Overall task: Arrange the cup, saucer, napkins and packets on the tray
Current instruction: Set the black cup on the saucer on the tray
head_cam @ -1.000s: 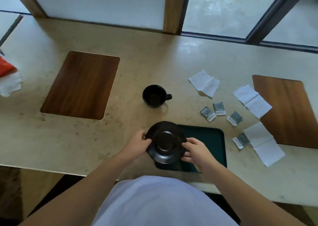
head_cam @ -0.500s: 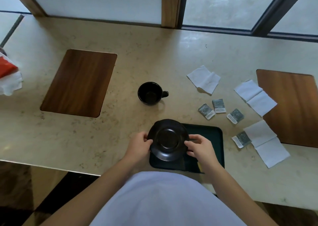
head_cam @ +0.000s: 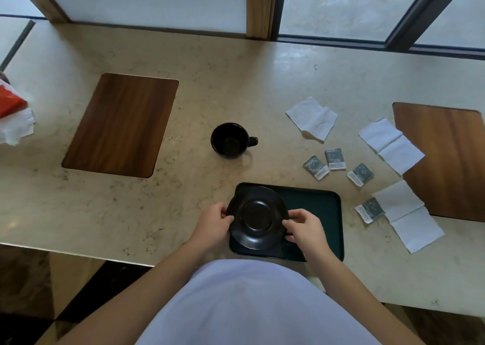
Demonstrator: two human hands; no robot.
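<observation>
A black saucer (head_cam: 257, 217) is over the left part of the dark green tray (head_cam: 317, 205) near the counter's front edge. My left hand (head_cam: 212, 222) grips its left rim and my right hand (head_cam: 301, 226) pinches its right rim. Whether the saucer touches the tray I cannot tell. The black cup (head_cam: 231, 140) stands upright on the counter beyond the tray, handle to the right. Three white napkins (head_cam: 312, 118) (head_cam: 391, 145) (head_cam: 409, 216) and several grey packets (head_cam: 333, 158) lie right of the tray.
Two dark wooden panels (head_cam: 120, 126) (head_cam: 446, 158) are set into the beige counter, left and right. A red object with white tissue (head_cam: 13, 113) sits at the far left edge. Windows run along the back.
Both hands have carried the saucer a little right and forward, further over the tray's left part. The cup, napkins and packets have stayed put.
</observation>
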